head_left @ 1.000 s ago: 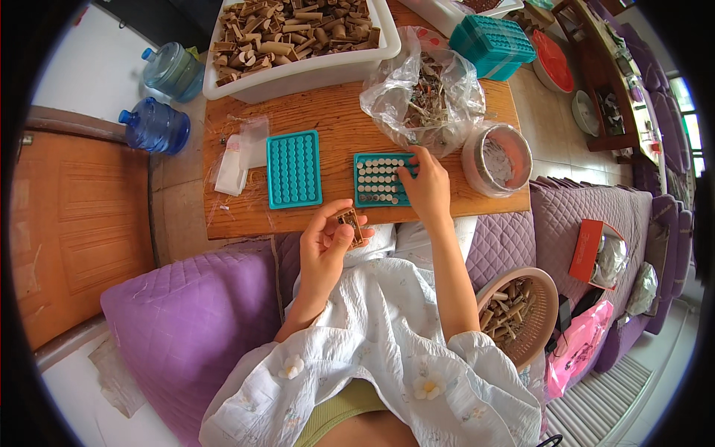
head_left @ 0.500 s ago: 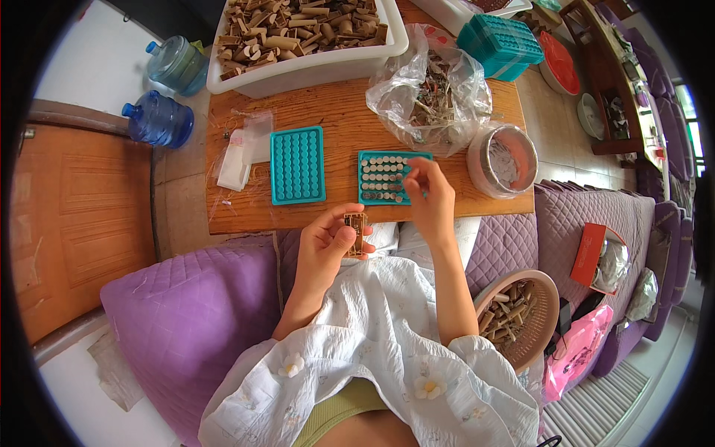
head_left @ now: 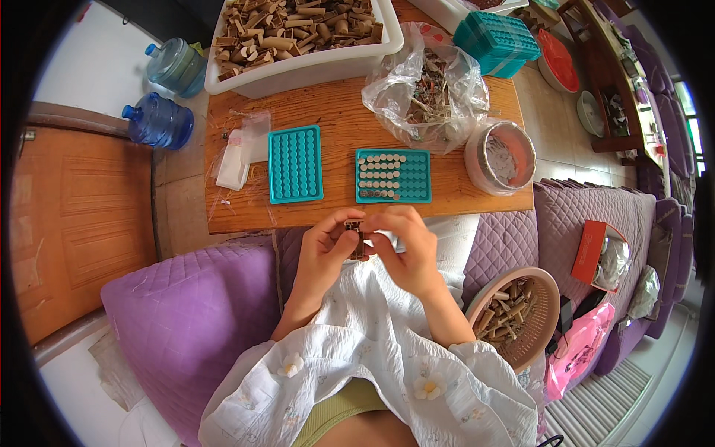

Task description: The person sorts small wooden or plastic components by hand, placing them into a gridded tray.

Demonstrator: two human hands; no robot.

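My left hand (head_left: pixel 328 242) holds a small brown piece with a cut, openwork face (head_left: pixel 356 225) upright between thumb and fingers, over my lap. My right hand (head_left: pixel 408 246) meets it from the right, thumb and fingertips pinched together against its upper end. Whatever sits in that pinch is hidden by the fingers. Just beyond my hands, at the table's near edge, lies a teal tray (head_left: pixel 415 179) with rows of small round whitish discs (head_left: pixel 380 175) filling its left part. Left of it lies a second teal tray (head_left: pixel 295 164) with rows of round hollows.
A white bin (head_left: pixel 313 71) of brown tube pieces stands at the back of the wooden table (head_left: pixel 335 112). A clear bag (head_left: pixel 428 97) of scraps and a round tub (head_left: pixel 499 158) are on its right. A basket (head_left: pixel 514 320) of brown pieces sits by my right elbow.
My right hand has come back from the disc tray, toward me and left, to the brown piece. My left hand has stayed nearly in place, still holding the piece.
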